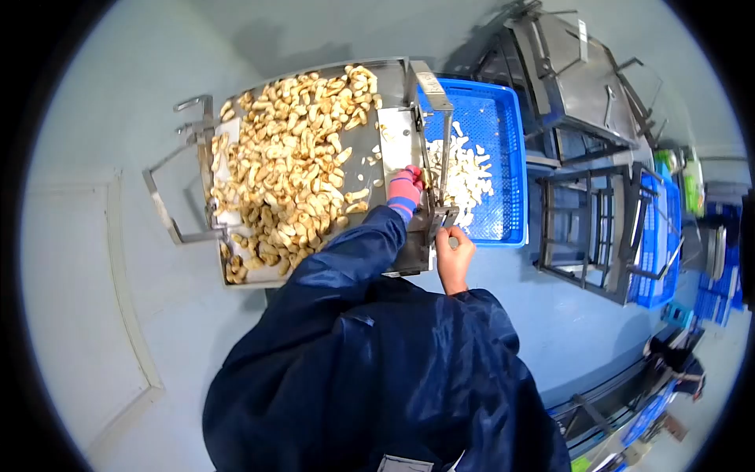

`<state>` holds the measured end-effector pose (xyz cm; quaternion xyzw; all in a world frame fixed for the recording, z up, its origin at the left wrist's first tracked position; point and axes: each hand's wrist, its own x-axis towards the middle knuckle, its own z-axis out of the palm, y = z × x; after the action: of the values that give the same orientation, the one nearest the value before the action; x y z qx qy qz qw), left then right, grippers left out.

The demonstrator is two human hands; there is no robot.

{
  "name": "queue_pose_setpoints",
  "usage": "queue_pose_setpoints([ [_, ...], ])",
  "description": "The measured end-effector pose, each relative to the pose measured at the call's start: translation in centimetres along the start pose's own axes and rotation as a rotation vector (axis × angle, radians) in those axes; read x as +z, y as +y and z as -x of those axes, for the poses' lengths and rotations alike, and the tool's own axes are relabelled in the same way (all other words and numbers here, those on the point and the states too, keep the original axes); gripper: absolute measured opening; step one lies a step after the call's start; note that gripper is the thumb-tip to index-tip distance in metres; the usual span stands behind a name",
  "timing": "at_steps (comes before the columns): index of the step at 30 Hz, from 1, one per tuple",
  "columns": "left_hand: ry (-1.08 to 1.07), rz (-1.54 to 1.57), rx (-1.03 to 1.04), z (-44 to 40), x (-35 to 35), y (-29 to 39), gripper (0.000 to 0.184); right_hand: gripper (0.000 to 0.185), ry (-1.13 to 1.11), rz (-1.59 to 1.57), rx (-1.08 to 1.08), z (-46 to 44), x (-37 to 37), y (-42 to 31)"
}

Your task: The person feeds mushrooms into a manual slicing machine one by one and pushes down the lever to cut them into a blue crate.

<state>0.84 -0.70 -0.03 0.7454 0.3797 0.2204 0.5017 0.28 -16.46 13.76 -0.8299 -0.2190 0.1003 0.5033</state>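
Observation:
My left hand (404,191), in a pink and purple striped glove, reaches over the metal work plate (401,141) of a bench-top cutter. Its fingers are closed at the cutter's edge; what they hold is too small to make out. My bare right hand (454,256) is curled at the near end of a metal lever (446,214), its fingers closed around it, partly hidden. Left of the plate, a heap of tan, curved, nut-like pieces (295,157) covers a metal tray (385,75). Paler, whitish pieces (468,177) lie in a blue perforated crate (515,157) to the right.
Metal bracket handles (161,197) stick out on the tray's left. Right of the crate stand a metal table (586,86) and a metal frame rack (582,228). More blue crates (657,236) stand farther right. A white door (75,299) is at the left.

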Motion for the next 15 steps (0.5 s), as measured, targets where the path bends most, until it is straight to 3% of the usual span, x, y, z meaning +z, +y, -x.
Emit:
queue_pose_setpoints([
  [2,0.006,0.177,-0.048,0.1,0.1,-0.5,0.024,0.020,0.017,-0.010,-0.043,-0.2,0.4,0.0],
  [5,0.039,0.096,-0.046,0.1,0.6,-1.2,0.031,0.017,0.000,-0.047,-0.092,2.0,1.7,5.5],
  [7,0.016,0.081,-0.142,0.2,0.3,0.0,0.035,0.018,-0.049,-0.112,0.059,1.9,1.9,4.8],
  [9,-0.015,0.180,-0.164,0.3,-0.3,0.7,0.033,0.020,-0.022,-0.059,0.015,0.8,1.1,2.4],
  [11,0.034,-0.035,-0.046,0.3,-0.2,0.2,0.033,0.020,-0.038,-0.009,0.100,0.1,0.4,0.0],
  [12,-0.036,-0.002,-0.118,0.2,-1.0,1.4,0.035,0.019,-0.046,-0.055,0.136,0.6,0.8,2.3],
  [13,-0.069,0.080,-0.146,-0.1,-0.7,1.0,0.035,0.018,-0.019,-0.048,-0.015,1.3,1.2,3.9],
  [14,-0.096,0.166,-0.171,-0.5,0.0,-0.4,0.036,0.018,-0.050,-0.063,0.030,2.2,2.0,7.8],
  [15,-0.123,0.250,-0.196,-0.8,0.0,-0.6,0.036,0.018,-0.084,-0.078,0.076,2.3,2.4,7.3],
])
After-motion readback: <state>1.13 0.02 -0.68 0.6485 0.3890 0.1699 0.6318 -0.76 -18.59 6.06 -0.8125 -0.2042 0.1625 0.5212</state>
